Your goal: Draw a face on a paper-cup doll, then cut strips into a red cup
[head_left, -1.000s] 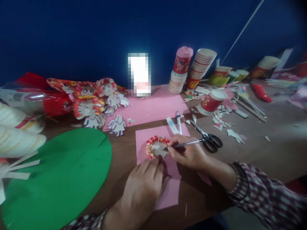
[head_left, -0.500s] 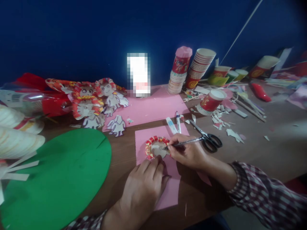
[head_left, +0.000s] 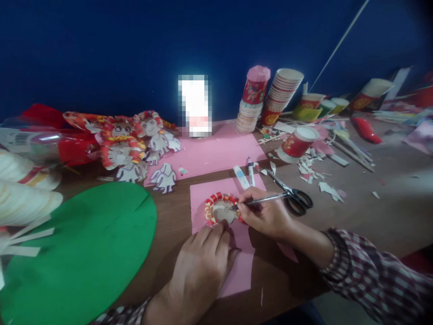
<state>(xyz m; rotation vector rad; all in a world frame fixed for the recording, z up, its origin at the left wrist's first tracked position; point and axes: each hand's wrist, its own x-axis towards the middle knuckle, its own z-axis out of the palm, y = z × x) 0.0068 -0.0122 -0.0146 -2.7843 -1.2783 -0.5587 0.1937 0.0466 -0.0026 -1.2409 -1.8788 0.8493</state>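
On a pink paper sheet (head_left: 235, 271) lies a round paper face (head_left: 221, 213) with a ruffled red and yellow rim. My right hand (head_left: 265, 214) is closed around a slim dark pen (head_left: 267, 199), its tip at the face near a small round drawn mark. My left hand (head_left: 203, 259) rests palm down, its fingertips pressing the lower edge of the face and its thumb apart from the fingers. Just beyond my right hand lie a capped white tube (head_left: 241, 177), a marker (head_left: 251, 170) and black-handled scissors (head_left: 299, 201).
A large green oval sheet (head_left: 88, 248) covers the left side, near stacked paper cups (head_left: 27, 201). Finished paper figures (head_left: 120, 140) and white cut-outs (head_left: 164, 178) lie behind it. Cup stacks (head_left: 282, 95), a red cup (head_left: 297, 143) and paper scraps (head_left: 309, 169) stand or lie at the right.
The pen tip has shifted slightly on the face, and the small round mark shows more plainly. My left hand has stayed in place.
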